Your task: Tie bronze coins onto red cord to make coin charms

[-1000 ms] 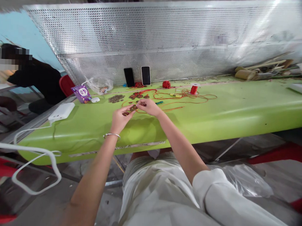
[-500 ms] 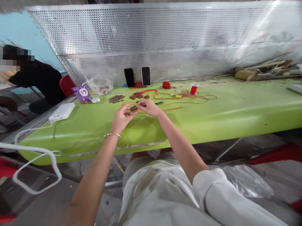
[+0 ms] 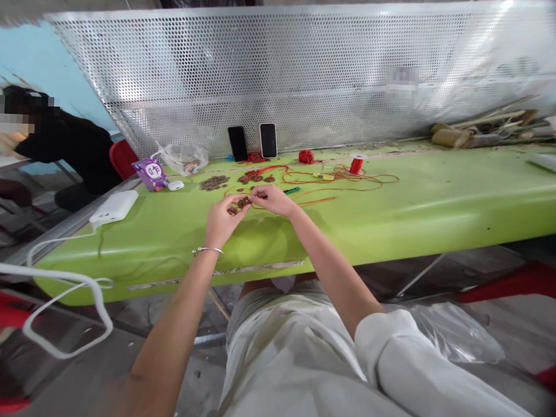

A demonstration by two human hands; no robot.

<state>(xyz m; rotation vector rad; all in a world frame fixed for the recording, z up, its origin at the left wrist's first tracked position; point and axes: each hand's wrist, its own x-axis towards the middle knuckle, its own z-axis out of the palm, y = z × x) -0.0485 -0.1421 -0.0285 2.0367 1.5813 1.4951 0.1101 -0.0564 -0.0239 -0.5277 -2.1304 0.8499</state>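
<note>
Over the near part of the green table, my left hand pinches a dark brown coin between thumb and fingers. Another brown piece shows lower down, close to the palm. My right hand touches the coin's right side with its fingers closed; what lies inside that pinch is too small to make out. Thin red-orange cord trails over the table to the right of the hands. Just behind them are a pile of loose coins and a cluster of coins with red cord. A green slim tool lies behind my right wrist.
Two phones lean against the perforated metal panel. Along the back are a red cord ball and a red thread spool. A purple packet and white power bank lie left. A person in black sits beyond.
The coin has tilted and shifted slightly left between my fingers. My left fingers have closed in a little around it, while my right hand stays almost in place.
</note>
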